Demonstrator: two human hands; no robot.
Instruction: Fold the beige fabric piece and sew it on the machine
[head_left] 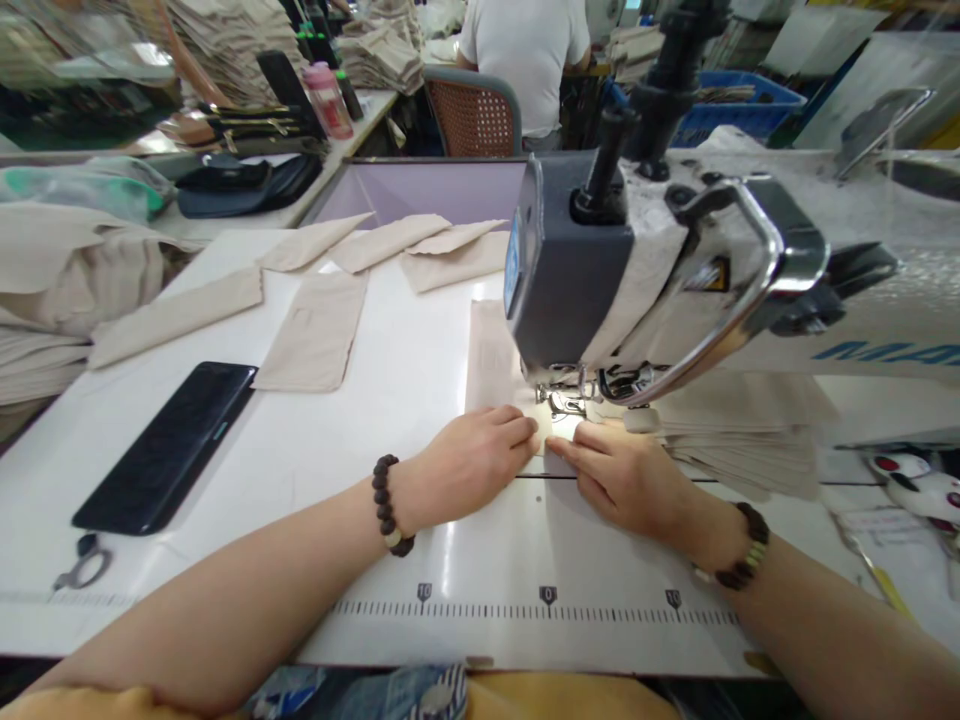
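Observation:
A beige fabric piece (491, 345) lies flat on the white machine table, its near end at the lit presser foot (564, 402) of the sewing machine (570, 270). Just left of the foot, my left hand (480, 465) presses the cloth with its fingers closed together. My right hand (634, 478) is at the front right of the foot, index finger extended to the cloth edge and the other fingers bent, pinching at it. The needle point is too small to make out. Under the machine arm, right of my right hand, rests a stack of beige fabric pieces (742, 440).
Loose beige pieces (315, 330) are spread over the table's left and back. A black phone (169, 450) and a small ring-handled tool (84, 570) lie at left. Beyond are a pink bottle (328, 100), a chair (476, 115) and a person in white (525, 60).

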